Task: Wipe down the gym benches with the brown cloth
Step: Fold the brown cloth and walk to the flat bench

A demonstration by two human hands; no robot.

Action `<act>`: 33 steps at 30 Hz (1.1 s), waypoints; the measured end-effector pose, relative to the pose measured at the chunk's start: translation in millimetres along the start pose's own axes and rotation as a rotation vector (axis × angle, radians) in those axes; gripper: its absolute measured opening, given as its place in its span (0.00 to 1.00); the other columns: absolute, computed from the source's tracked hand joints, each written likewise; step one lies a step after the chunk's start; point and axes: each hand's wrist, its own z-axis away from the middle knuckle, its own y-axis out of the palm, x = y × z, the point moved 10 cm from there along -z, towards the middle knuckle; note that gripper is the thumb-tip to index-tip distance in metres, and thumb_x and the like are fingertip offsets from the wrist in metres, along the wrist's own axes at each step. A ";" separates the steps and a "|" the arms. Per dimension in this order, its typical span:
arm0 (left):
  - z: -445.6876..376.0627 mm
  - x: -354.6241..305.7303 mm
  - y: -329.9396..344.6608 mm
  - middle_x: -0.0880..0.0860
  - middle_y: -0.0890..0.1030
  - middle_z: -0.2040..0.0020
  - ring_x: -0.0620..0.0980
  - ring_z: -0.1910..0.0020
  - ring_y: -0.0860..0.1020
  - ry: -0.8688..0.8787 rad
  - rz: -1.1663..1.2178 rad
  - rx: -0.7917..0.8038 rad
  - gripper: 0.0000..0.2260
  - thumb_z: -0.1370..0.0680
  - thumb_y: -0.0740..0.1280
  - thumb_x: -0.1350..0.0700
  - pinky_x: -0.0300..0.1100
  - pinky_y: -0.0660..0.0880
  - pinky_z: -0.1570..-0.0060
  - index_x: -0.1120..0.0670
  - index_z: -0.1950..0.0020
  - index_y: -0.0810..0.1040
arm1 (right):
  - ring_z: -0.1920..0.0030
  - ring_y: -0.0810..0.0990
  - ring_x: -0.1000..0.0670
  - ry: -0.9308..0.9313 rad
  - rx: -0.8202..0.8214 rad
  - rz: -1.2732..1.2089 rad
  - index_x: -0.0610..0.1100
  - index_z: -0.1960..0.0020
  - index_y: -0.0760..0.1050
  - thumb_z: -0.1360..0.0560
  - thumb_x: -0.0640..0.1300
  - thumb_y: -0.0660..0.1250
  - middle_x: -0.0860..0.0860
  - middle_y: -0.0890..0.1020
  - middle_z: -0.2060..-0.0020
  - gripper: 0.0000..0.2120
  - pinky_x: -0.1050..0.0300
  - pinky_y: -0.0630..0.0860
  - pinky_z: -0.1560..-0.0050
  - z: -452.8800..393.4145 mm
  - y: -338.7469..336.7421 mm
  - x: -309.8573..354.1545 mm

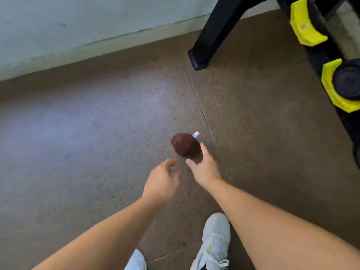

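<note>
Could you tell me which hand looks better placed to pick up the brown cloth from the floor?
Probably the right hand: its spread fingers already flank the balled brown cloth. The left hand hangs short of it, fingers loosely curled.

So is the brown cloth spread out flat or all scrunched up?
Scrunched up. The brown cloth shows as a small rounded ball on the floor, with a pink-blue tag poking out.

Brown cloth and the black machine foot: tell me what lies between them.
Head view: only bare brown floor, crossed by a thin seam line, separates the brown cloth from the black machine foot.
</note>
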 end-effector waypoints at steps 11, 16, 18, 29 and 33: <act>-9.8 59.4 8.4 0.47 0.78 0.30 0.48 0.34 0.78 -0.082 0.036 0.030 0.18 0.18 0.67 0.54 0.46 0.74 0.34 0.50 0.27 0.74 | 0.37 0.76 0.38 -0.065 -0.131 0.159 0.45 0.48 0.75 0.20 0.49 0.71 0.42 0.79 0.41 0.08 0.48 0.70 0.40 -49.5 9.9 24.4; 21.7 67.8 -18.8 0.48 0.82 0.38 0.47 0.41 0.79 -0.202 0.182 -0.052 0.13 0.17 0.65 0.52 0.40 0.72 0.42 0.52 0.33 0.79 | 0.48 0.76 0.40 -0.173 -0.176 0.049 0.47 0.52 0.72 0.20 0.47 0.69 0.50 0.78 0.57 0.07 0.51 0.62 0.54 18.4 -7.1 44.2; 48.1 73.2 -31.3 0.50 0.83 0.43 0.49 0.44 0.80 -0.339 0.316 -0.084 0.12 0.17 0.65 0.49 0.41 0.71 0.44 0.53 0.39 0.82 | 0.54 0.77 0.41 -0.202 -0.189 -0.013 0.49 0.56 0.70 0.21 0.47 0.71 0.51 0.78 0.62 0.11 0.51 0.63 0.56 65.8 -16.1 54.6; 303.3 -7.3 -119.5 0.59 0.87 0.51 0.55 0.55 0.86 -0.684 1.163 0.202 0.17 0.23 0.72 0.46 0.46 0.81 0.56 0.59 0.47 0.86 | 0.64 0.75 0.59 -0.156 0.218 -0.026 0.53 0.62 0.70 0.25 0.44 0.76 0.65 0.78 0.67 0.16 0.68 0.69 0.60 409.9 -69.3 147.2; 374.8 -33.7 -162.9 0.58 0.87 0.51 0.53 0.58 0.86 -0.465 1.169 0.197 0.09 0.20 0.70 0.57 0.44 0.82 0.63 0.59 0.42 0.81 | 0.61 0.78 0.60 0.020 0.298 -0.143 0.47 0.56 0.77 0.22 0.53 0.73 0.62 0.80 0.65 0.11 0.69 0.71 0.62 480.3 -87.5 149.2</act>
